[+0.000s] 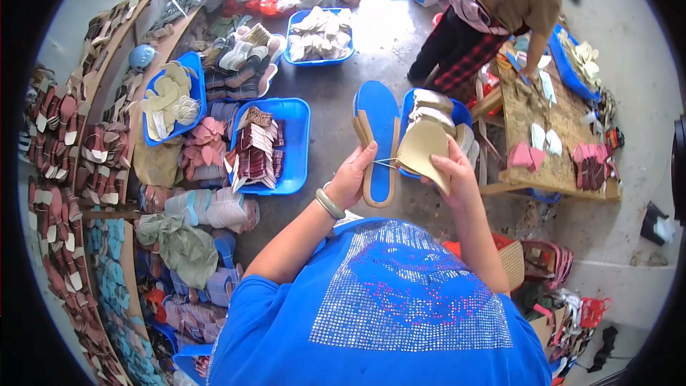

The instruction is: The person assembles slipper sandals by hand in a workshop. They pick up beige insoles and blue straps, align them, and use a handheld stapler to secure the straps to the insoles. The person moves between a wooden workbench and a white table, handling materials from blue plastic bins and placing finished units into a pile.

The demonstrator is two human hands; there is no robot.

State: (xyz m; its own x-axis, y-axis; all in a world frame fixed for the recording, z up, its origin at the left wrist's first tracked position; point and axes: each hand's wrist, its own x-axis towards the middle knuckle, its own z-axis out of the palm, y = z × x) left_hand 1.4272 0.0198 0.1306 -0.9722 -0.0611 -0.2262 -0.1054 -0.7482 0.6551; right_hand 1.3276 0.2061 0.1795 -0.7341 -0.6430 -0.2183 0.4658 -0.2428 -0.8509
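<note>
My left hand is closed on the edge of a shoe sole with a blue face and a tan rim, held lengthwise in front of me. My right hand pinches a curved beige piece that looks like a slipper upper. Pale thread runs across the lower sole toward the beige piece, leaving the two slightly apart. Whether a needle is in either hand cannot be made out. Behind the beige piece, partly covered by it, a blue tub holds pale slipper parts.
Blue tubs of dark red pieces, beige pieces and pale pieces stand on the floor. Racks of slippers line the left. On the right, another person bends over a wooden table bearing shoe parts.
</note>
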